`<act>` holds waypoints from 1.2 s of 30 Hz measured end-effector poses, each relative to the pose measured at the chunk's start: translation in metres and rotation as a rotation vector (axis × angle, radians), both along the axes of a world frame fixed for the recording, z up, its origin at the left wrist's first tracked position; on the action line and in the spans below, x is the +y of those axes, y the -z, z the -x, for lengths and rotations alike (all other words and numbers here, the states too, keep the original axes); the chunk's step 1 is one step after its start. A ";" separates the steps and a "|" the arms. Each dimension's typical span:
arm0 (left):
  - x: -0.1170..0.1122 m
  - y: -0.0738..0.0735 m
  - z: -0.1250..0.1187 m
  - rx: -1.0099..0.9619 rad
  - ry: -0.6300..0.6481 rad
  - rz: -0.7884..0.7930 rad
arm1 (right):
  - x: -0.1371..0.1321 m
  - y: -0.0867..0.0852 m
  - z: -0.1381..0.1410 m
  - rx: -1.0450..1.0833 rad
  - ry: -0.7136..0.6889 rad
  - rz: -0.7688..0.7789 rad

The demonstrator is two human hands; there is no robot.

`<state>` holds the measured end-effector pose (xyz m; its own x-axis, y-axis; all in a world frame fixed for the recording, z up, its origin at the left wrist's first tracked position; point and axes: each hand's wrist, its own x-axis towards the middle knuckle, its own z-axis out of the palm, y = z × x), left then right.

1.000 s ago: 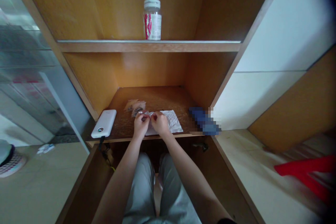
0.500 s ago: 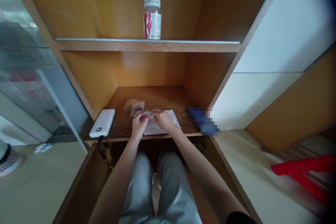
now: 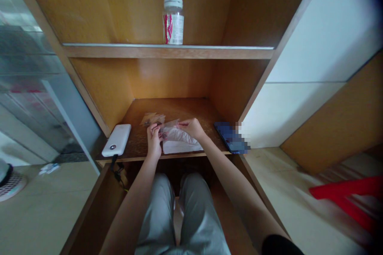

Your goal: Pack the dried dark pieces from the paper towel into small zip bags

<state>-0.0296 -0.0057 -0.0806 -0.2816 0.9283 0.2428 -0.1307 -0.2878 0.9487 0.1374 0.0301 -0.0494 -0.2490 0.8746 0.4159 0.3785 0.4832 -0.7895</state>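
The two hands were close together, and now they have moved apart. The right hand [image 3: 192, 128] has gone up and to the right, with its fingers at the top edge of a clear plastic bag [image 3: 172, 130]. The bag now stands up more above the white paper [image 3: 179, 147]. The left hand [image 3: 154, 141] stands more upright.

A clear plastic sleeve [image 3: 171, 128], creased and glossy, is held slightly raised and tilted over a white paper sheet [image 3: 181, 147], which lies flat and is partly covered by it. The left hand [image 3: 154, 140] pinches the sleeve's left end beside a small dark item [image 3: 163, 133], too small to identify, while the right hand [image 3: 192, 128] grips its upper right edge. A loose cluster of small translucent packets [image 3: 152, 119] lies just beyond the sheet's left corner.
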 end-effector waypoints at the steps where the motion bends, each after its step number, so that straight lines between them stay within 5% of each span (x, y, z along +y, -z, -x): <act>1: 0.000 -0.001 0.000 -0.080 0.009 0.036 | 0.001 -0.001 -0.002 0.049 -0.001 0.054; 5: -0.001 -0.003 0.002 -0.205 0.072 0.084 | -0.001 -0.009 -0.007 0.258 -0.036 0.232; 13: -0.011 -0.012 -0.003 0.033 0.323 0.027 | -0.013 -0.015 0.000 0.508 -0.155 0.488; 26: -0.019 -0.018 -0.002 0.042 0.436 -0.033 | -0.022 -0.017 -0.001 0.464 -0.465 0.583; 36: -0.020 -0.017 -0.001 -0.023 0.509 -0.063 | -0.023 -0.019 0.002 0.464 -0.420 0.598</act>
